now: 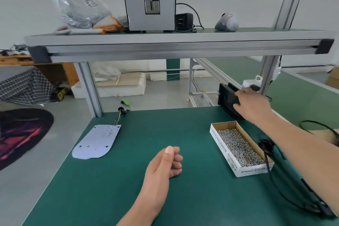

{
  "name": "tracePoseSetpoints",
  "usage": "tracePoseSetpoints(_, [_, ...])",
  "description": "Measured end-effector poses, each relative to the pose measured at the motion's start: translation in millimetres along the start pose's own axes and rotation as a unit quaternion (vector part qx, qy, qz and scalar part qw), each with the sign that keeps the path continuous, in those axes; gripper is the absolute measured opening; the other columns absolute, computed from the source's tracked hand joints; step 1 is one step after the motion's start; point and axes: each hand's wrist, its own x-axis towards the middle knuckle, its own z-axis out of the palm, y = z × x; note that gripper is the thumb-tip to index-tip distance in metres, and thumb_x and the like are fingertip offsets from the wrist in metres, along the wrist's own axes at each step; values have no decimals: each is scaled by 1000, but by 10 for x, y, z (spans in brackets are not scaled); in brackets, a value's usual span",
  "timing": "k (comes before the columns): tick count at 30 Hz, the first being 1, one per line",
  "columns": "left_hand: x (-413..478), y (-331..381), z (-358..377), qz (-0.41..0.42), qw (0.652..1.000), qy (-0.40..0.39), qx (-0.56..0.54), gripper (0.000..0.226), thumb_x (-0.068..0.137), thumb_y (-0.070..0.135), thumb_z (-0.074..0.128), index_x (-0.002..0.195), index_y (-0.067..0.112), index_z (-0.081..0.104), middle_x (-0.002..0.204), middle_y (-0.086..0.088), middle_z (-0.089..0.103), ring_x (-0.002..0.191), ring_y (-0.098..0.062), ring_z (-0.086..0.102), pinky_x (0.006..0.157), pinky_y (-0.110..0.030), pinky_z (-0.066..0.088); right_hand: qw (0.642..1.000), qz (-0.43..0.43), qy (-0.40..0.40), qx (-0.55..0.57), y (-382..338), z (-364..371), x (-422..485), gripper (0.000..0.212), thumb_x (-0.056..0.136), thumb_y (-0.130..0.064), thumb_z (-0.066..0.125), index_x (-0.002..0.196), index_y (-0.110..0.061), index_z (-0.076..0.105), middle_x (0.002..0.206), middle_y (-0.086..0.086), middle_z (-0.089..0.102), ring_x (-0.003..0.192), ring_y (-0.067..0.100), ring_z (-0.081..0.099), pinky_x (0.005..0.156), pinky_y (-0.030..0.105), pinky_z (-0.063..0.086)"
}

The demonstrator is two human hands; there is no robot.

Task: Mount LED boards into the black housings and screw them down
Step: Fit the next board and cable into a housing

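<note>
1. Your right hand (254,105) grips the one black housing (226,98), tilted on edge at the green mat's (146,198) far right, likely to fetch it.
2. Your left hand (165,165) hovers mid-mat, loosely curled and empty, free to receive.
3. One LED board (97,141) lies flat at left; one screw box (220,145) sits within right-hand reach.

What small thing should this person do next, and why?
Probably carry the black housing to the middle of the green mat: the right hand grips it at the far right edge, while the LED board lies apart on the left, not yet mounted.
</note>
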Motion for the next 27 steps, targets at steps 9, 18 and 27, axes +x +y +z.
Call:
tracePoseSetpoints(9, [-1, -12, -21, -1, 1000, 4, 6, 48, 92, 63, 55, 107, 26, 82, 107, -9, 76, 92, -19, 70, 88, -35, 62, 1000, 21, -18, 12, -39, 31, 47, 11, 88, -15, 59, 97, -8, 61, 88, 13, 49, 66, 36, 56, 54, 35, 45])
tracePoseSetpoints(18, [-10, 19, -5, -1, 1000, 3, 10, 49, 91, 63, 54, 106, 25, 81, 106, -9, 76, 91, -18, 70, 89, -37, 63, 998, 33, 0, 48, 47, 60, -88, 5, 88, -13, 55, 88, -8, 56, 95, 18, 65, 70, 38, 60, 55, 36, 46])
tracePoseSetpoints(27, [-21, 35, -8, 3, 1000, 4, 10, 55, 87, 71, 57, 107, 26, 81, 107, -10, 75, 93, -20, 70, 85, -34, 62, 978, 26, 137, 156, -86, -150, -131, 37, 91, -9, 59, 126, -12, 71, 104, 19, 67, 75, 41, 65, 64, 40, 51])
